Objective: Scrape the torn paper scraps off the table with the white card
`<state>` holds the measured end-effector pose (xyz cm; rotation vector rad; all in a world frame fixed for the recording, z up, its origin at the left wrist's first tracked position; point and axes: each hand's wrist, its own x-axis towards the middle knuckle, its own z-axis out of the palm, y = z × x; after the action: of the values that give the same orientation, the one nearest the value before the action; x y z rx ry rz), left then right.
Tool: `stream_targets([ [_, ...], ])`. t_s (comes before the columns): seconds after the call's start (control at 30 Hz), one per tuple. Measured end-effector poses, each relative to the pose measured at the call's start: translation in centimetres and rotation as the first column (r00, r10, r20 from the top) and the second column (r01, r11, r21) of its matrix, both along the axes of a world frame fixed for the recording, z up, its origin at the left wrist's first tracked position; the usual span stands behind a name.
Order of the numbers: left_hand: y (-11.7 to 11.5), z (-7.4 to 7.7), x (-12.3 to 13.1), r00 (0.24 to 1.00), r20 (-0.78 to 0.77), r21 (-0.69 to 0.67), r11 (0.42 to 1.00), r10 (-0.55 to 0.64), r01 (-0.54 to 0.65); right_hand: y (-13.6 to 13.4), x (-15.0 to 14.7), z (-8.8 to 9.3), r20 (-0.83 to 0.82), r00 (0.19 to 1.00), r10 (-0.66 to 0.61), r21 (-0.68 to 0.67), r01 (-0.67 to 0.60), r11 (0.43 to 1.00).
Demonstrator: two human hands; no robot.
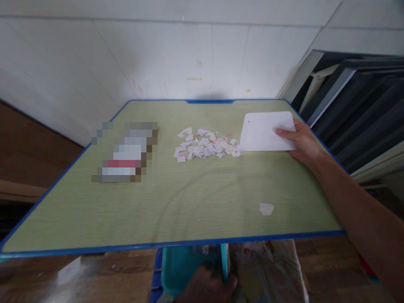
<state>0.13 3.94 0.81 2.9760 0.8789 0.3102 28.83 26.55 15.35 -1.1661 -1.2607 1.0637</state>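
My right hand (pixel 303 141) grips a flat white rectangular board (pixel 268 130) by its right end, thumb on top. The board has rounded corners and a small hole near one corner. Its left edge touches the right side of a pile of small torn paper scraps (pixel 205 145) spread over the middle of the table (pixel 126 214). Below the front edge of the table, my left hand (pixel 210 284) is closed on the rim of a teal plastic bin (pixel 178 271). A few scraps show inside the bin, though the table hides part of it.
A blurred-out box-like object (pixel 126 153) lies on the table's left side. One loose scrap (pixel 267 209) rests near the front right. Dark flat panels (pixel 356 92) lean at the right, and a white wall (pixel 176 54) stands behind. Paper (pixel 69 270) lies on the floor.
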Motion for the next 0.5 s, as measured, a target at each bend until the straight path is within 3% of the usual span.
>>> stream_targets([
  [0.23,0.07,0.25,-0.02,0.999,-0.026,-0.048,0.999,-0.021,0.020,-0.38,-0.15,0.28,0.037,0.997,0.071,-0.053,-0.069,0.996],
  [0.5,-0.02,0.42,-0.14,0.998,-0.048,-0.063,0.998,-0.030,0.027,-0.44,-0.39,0.36,-0.028,0.997,0.078,-0.036,-0.079,0.996],
])
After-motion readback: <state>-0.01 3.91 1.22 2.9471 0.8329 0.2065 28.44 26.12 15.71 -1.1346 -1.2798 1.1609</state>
